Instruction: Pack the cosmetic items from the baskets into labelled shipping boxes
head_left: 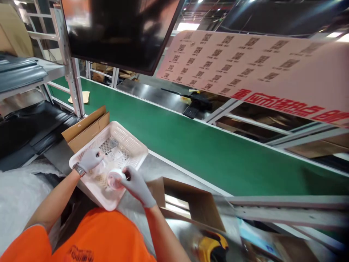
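One gloved right hand (136,183) is gripping a white-rimmed tub (116,179), lower left-center, best kept level over the perforated basket (142,150); left hand (92,160) is curling inside, can't tell if holding.

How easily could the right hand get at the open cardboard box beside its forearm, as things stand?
Probably yes: the cardboard box lies close to the right hand, its inside is exposed, and I see nothing blocking the way. However, this hand holds a round container, so its grip is not free.
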Tool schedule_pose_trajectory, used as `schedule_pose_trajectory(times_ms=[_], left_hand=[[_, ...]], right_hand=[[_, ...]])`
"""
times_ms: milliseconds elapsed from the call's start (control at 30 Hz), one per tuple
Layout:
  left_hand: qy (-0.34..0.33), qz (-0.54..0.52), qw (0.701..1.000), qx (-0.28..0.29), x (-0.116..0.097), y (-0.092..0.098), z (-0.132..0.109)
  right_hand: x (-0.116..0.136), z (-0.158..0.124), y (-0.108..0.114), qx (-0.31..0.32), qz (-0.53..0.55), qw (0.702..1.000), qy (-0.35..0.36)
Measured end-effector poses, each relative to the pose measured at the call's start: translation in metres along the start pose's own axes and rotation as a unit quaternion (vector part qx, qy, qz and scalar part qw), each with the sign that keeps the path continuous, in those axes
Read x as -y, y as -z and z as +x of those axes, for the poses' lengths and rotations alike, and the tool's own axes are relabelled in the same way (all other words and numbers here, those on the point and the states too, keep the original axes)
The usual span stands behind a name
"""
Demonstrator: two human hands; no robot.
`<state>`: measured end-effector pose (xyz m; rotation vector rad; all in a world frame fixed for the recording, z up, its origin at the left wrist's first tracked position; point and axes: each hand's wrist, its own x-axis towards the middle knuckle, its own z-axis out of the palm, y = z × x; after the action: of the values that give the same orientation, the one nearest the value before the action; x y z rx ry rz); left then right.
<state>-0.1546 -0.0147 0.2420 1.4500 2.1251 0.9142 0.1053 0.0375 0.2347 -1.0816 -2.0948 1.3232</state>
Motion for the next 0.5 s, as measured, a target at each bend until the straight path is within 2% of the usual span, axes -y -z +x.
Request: schedule_pose_trajectory(times_ms=[67,167,233,400,500], left_hand=[[-0.009,-0.002,1.0,0.019,-0.003,-0.003,0.0],[-0.029,0.002,0.999,0.043,-0.011,-0.006,0.0],[-0.038,0.012,0.998,0.044,-0.02,-0.008,-0.002],[-0.058,0.095,0.993,0.029,-0.049,-0.016,-0.015],[-0.093,0.155,0.982,0.046,-0.072,-0.028,-0.031]], right_hand=[[-0.002,0.003,0.006,-0.105,0.106,0.989,-0.009],[-0.004,0.013,-0.008,-0.225,0.122,0.966,-0.016],[-0.004,0.015,-0.022,-0.228,0.085,0.97,-0.005],[-0.004,0.002,-0.042,-0.124,-0.027,0.99,0.061],[-0.007,-0.002,-0.041,-0.13,-0.017,0.991,0.025]])
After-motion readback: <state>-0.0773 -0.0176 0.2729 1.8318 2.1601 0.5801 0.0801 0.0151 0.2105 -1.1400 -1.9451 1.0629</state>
